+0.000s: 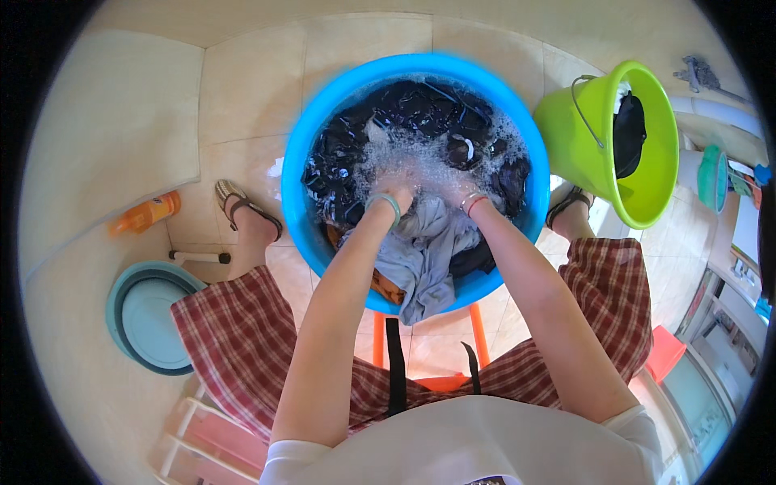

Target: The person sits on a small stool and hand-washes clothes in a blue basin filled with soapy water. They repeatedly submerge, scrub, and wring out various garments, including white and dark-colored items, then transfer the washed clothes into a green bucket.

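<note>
A large blue basin (293,202) in front of me holds soapy water and several soaked clothes. Dark garments (404,105) fill its far side and left side, wet and bunched under the suds (420,153). My left hand (399,191), with a pale green bangle at the wrist, is down in the foam near the basin's middle. Beside it my right hand (461,191), with a red band at the wrist, is also in the foam. Both hands' fingers are hidden by suds. A grey-blue cloth (428,259) lies between my wrists and hangs over the near rim. Some orange-brown cloth (388,287) shows beside it.
A lime-green bucket (574,121) with dark cloth inside tilts at the basin's right. At left are an orange bottle (149,213) and a grey-green collapsible basin (153,323). An orange stool (440,382) shows between my legs. Shelving (715,331) stands far right.
</note>
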The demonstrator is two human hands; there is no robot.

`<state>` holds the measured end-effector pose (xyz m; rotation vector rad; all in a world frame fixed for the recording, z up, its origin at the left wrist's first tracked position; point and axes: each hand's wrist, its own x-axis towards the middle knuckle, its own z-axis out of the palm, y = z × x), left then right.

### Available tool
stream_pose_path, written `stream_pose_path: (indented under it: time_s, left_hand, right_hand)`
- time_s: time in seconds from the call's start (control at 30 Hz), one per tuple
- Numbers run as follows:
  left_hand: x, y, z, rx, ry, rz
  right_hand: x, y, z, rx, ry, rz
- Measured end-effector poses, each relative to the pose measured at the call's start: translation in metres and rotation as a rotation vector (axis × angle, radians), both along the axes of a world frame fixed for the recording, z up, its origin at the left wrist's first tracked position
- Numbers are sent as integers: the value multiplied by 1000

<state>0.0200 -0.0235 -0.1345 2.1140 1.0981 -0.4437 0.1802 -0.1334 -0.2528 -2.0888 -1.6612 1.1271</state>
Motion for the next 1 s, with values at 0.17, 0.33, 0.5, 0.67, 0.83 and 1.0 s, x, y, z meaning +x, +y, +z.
stream_pose_path:
  time_s: [0.17, 0.33, 0.5, 0.67, 0.83, 1.0]
  left_hand:
    - [-24, -51, 51, 272, -296, 402]
    - [6, -76, 124, -611, -908, 1511]
    - [-4, -57, 145, -1510, -1276, 1318]
    - [-1, -49, 152, -1685, -1294, 1277]
    - [2, -61, 187, -1321, -948, 1702]
    - [10, -78, 206, -1553, -1192, 1396]
  right_hand:
    - [-27, 18, 185, 65, -46, -302]
    - [-40, 1, 285, 424, 310, -562]
    - [-56, -15, 350, 569, 616, -463]
    - [-57, -39, 388, 611, 668, -378]
    - [-7, -8, 369, 648, 922, -732]
    - [9, 0, 291, 406, 1275, -834]
